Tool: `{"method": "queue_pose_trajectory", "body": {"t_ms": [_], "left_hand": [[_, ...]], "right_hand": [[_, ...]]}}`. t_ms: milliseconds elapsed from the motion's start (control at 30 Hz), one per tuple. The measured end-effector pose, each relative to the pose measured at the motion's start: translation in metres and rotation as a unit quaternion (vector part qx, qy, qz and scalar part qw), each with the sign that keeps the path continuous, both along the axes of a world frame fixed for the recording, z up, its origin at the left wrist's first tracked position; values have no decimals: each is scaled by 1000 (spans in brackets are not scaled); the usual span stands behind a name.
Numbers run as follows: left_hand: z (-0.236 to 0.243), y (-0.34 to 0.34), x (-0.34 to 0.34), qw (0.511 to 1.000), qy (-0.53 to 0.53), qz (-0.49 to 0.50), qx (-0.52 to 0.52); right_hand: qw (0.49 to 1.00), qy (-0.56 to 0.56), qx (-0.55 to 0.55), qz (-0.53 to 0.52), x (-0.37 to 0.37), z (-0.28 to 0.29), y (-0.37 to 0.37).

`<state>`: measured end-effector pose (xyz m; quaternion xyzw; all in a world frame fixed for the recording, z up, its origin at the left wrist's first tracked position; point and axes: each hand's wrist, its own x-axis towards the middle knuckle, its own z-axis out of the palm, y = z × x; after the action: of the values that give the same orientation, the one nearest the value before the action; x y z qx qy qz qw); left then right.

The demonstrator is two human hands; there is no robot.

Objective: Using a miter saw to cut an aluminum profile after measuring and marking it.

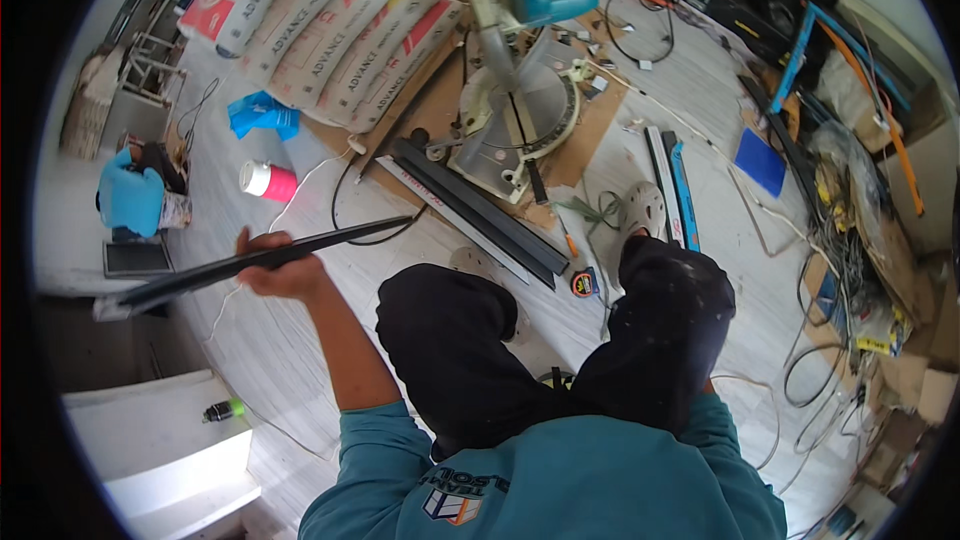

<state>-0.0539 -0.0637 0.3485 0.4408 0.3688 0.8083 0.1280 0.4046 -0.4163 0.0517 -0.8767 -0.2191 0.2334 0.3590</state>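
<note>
My left hand (285, 275) is closed around a long black profile bar (185, 282), held tilted above the floor on the left. Its far end points at a black cord by the saw. Of my right arm only the teal sleeve (712, 422) and a bit of skin show beside my right thigh; the hand itself is hidden. More dark profile bars (485, 212) and a pale strip lie on the floor in front of my left foot. Beyond them stands a miter saw (515, 115) with a teal motor housing. A tape measure (583, 283) sits between my feet.
Stacked cement bags (340, 35) stand at the far left, near a pink-and-white jug (268, 180). A blue level (682, 190) lies by my right foot. Cables, cardboard and a blue hacksaw-like frame (797, 55) crowd the right side. A white shelf unit (165, 440) is at near left.
</note>
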Motion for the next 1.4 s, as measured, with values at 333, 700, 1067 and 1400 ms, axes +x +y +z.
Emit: {"method": "queue_pose_trajectory", "body": {"t_ms": [333, 700, 1067, 1400], "left_hand": [[-169, 23, 34, 650, 560, -229, -459], [-316, 119, 112, 521, 527, -251, -623], [-346, 142, 142, 634, 289, -326, -639], [-350, 143, 142, 570, 336, -283, -695]], "right_hand": [[991, 60, 70, -101, 84, 66, 0], [913, -129, 305, 239, 19, 321, 348], [877, -388, 123, 254, -35, 347, 535], [957, 252, 138, 31, -52, 216, 428]]}}
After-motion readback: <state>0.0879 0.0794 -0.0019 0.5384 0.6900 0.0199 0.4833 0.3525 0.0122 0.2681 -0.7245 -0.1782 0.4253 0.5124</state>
